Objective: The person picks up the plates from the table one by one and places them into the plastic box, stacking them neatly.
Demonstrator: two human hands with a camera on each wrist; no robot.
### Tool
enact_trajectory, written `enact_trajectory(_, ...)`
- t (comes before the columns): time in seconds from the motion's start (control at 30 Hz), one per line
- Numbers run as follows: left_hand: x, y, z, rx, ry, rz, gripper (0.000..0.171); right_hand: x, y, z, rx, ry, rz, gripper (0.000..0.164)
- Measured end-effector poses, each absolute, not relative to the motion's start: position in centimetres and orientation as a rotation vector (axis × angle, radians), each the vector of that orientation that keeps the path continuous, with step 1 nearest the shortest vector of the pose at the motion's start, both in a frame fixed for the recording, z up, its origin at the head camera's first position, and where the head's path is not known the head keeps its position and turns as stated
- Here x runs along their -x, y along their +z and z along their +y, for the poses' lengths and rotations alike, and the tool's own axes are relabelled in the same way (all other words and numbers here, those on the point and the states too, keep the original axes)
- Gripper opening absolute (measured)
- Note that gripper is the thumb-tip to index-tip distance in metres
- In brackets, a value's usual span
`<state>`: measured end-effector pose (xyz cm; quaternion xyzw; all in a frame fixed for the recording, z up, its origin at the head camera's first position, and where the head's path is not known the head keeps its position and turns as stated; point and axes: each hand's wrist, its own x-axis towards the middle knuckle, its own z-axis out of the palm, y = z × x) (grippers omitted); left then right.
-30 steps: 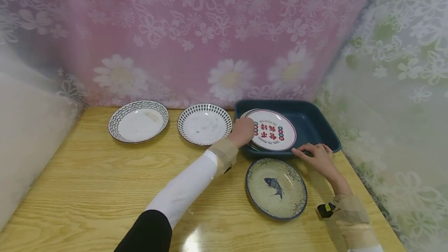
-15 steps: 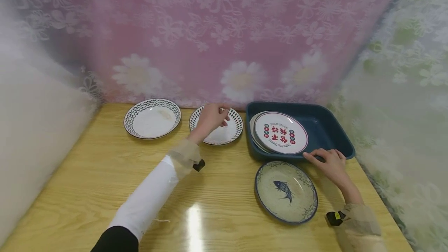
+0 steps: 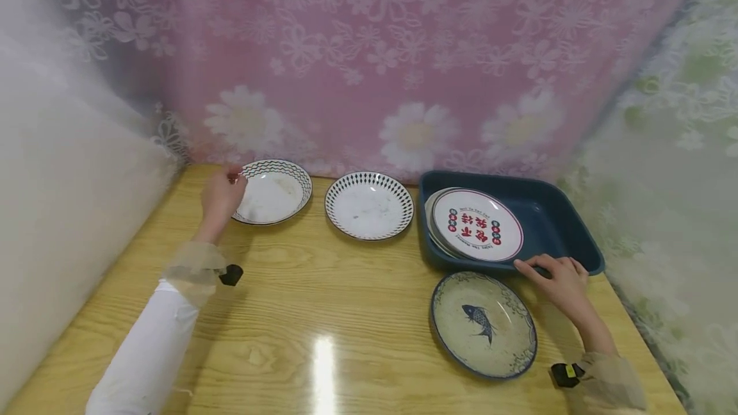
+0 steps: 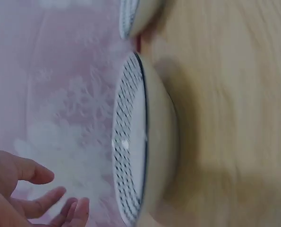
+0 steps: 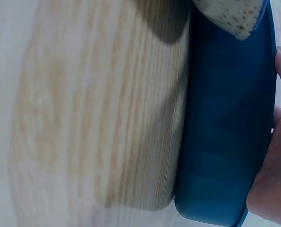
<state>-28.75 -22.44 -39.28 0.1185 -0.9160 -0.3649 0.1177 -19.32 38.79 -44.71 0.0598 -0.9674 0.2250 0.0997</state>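
My left hand (image 3: 221,197) is beside the left rim of a white dish with a black wavy-line border (image 3: 271,192). In the left wrist view, its fingers (image 4: 41,205) are spread and apart from that dish (image 4: 161,137). My right hand (image 3: 559,287) grips the front rim of a dark blue plastic basin (image 3: 553,216), thumb and fingers on either side of the wall (image 5: 220,156). Inside the basin's left part lies a stack of plates, topped by a white plate with red characters (image 3: 477,225).
A white dish with a black diamond border (image 3: 369,207) stands between the wavy dish and the basin. In front of the basin sits a beige dish with a blue fish (image 3: 483,325). A flowered curtain (image 3: 346,82) hangs behind the wooden table (image 3: 277,312).
My left hand has left the stack in the basin and travelled left, past the diamond-bordered dish, to the wavy one. My right hand stays at the basin's rim. The head view has shifted slightly.
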Motion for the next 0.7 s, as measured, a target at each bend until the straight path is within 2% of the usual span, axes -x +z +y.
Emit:
enact_trajectory(0.2,27.1,-40.7,-26.7,-0.422,-1.052,-3.028,0.060,19.3,-45.1,38.8,-0.200,0.692,-2.844,0.025)
enact_trajectory(0.33,27.1,-42.1,-27.2,-0.299,-1.667,-2.993,0.055,19.4,-44.9,39.0,-0.199,0.683,-2.859,0.027)
enact_trajectory(0.43,27.1,-43.2,-26.9,-0.217,-2.246,-2.686,0.049,19.3,-44.9,39.0,-0.195,0.673,-2.866,0.027)
enact_trajectory(0.5,27.0,-43.8,-26.7,-0.226,-2.495,-2.477,0.051,19.2,-44.8,38.9,-0.187,0.671,-2.866,0.026)
enact_trajectory(0.7,27.3,-44.6,-26.3,-0.364,-2.720,-2.132,0.065,19.1,-44.8,38.8,-0.180,0.670,-2.860,0.027)
